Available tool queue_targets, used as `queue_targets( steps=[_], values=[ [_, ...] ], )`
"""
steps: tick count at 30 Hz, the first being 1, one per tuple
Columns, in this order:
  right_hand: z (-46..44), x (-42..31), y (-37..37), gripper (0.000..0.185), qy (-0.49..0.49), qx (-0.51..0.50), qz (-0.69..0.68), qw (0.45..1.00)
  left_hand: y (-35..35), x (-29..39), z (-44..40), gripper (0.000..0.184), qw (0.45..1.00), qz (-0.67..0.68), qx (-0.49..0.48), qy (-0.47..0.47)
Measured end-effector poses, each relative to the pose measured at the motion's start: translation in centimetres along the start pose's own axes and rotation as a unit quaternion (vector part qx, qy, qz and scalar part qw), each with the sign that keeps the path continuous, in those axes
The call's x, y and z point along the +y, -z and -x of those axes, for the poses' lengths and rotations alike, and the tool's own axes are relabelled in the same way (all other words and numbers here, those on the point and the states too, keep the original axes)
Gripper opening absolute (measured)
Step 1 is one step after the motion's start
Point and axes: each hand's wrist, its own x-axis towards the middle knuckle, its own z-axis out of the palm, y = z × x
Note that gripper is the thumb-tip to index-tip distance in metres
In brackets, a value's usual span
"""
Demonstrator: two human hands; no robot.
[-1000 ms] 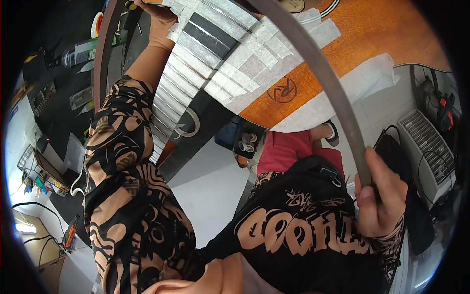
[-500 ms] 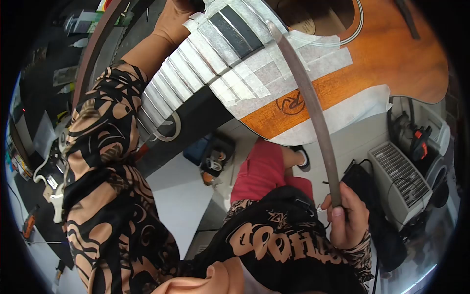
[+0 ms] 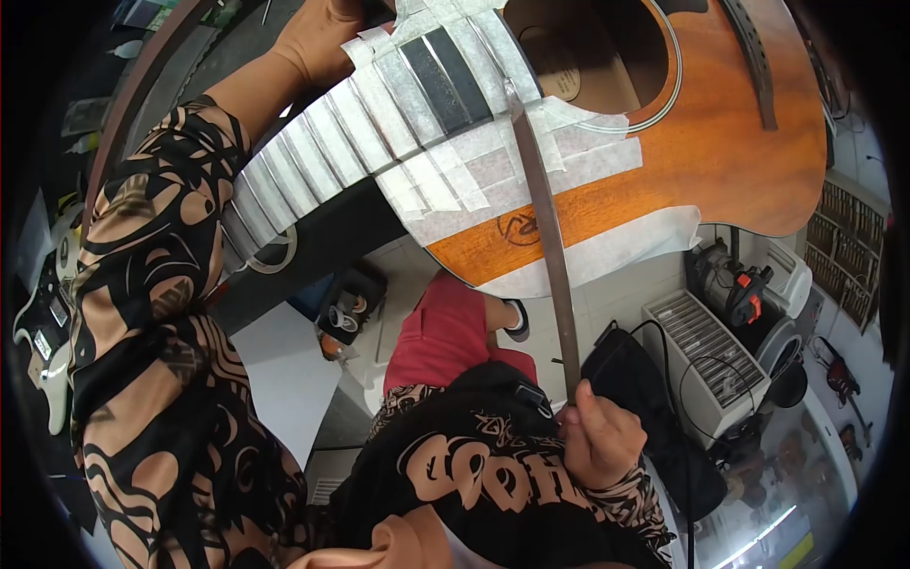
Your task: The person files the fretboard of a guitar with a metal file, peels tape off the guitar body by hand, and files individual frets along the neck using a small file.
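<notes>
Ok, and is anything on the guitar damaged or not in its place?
The tape along the near edge of the guitar looks loose: its end sticks out past it. A dark patch of fretboard lies bare between taped parts, perhaps on purpose. No damage shows.

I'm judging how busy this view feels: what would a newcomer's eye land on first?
Probably the orange guitar body at the upper right, pale tape strips across it. Next, the long dark bar gripped in the right hand, crossing the body, its far tip near the sound hole.
</notes>
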Motion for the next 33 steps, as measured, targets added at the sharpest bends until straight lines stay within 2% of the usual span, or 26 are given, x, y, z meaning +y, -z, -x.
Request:
queue_targets(
  steps=[1, 3, 4, 6, 9, 14, 16, 23, 26, 28, 30, 33],
  values=[
    [-0.1, -0.1, 0.0, 0.059, 0.001, 0.006, -0.003, 1.0, 0.6, 0.7, -0.5, 0.128, 1.0, 0.003, 0.003, 0.004],
    [0.3, 0.1, 0.0, 0.059, 0.002, 0.006, 0.005, 1.0, 1.6, 1.8, -1.8, 0.131, 0.98, -0.16, -0.119, -0.016],
    [0.5, 0.3, 0.1, 0.058, 0.004, 0.011, 0.009, 1.0, 1.0, 1.5, -1.5, 0.131, 0.98, -0.158, -0.117, -0.013],
    [0.2, 0.2, 0.3, 0.056, 0.007, 0.018, 0.021, 1.0, -0.3, 0.0, -0.5, 0.13, 0.996, -0.029, 0.027, -0.074],
    [-2.5, -0.1, 0.5, 0.056, 0.022, 0.027, 0.053, 0.998, -0.7, -0.8, -0.5, 0.13, 0.994, 0.011, 0.026, -0.105],
    [-11.1, -2.4, 0.5, 0.047, 0.03, 0.004, 0.055, 0.998, -0.1, 0.1, -0.7, 0.131, 0.996, -0.014, 0.017, -0.09],
    [-10.8, -2.1, 0.7, 0.046, 0.03, -0.002, 0.05, 0.998, -0.3, 0.5, -0.5, 0.131, 0.997, -0.007, 0.017, -0.073],
    [0.7, 1.4, 1.1, 0.049, 0.044, 0.04, 0.023, 0.998, -0.8, -0.1, -0.5, 0.128, 0.995, -0.037, 0.033, -0.091],
    [-3.9, 0.1, 1.0, 0.047, 0.065, 0.036, 0.093, 0.993, -1.0, -0.3, -0.8, 0.126, 0.994, -0.021, 0.034, -0.105],
    [-9.3, -1.3, 0.3, 0.055, 0.053, 0.032, 0.06, 0.996, -0.9, -0.3, -0.6, 0.125, 0.993, -0.019, 0.035, -0.108],
    [-11.7, -2.2, 0.6, 0.056, 0.036, 0.02, 0.033, 0.999, -0.7, -0.7, -0.6, 0.124, 0.994, -0.02, 0.022, -0.108],
    [-9.1, -1.5, 1.1, 0.056, 0.022, 0.006, 0.009, 1.0, -1.0, -0.5, -0.5, 0.125, 0.993, -0.017, 0.03, -0.116]
  ],
)
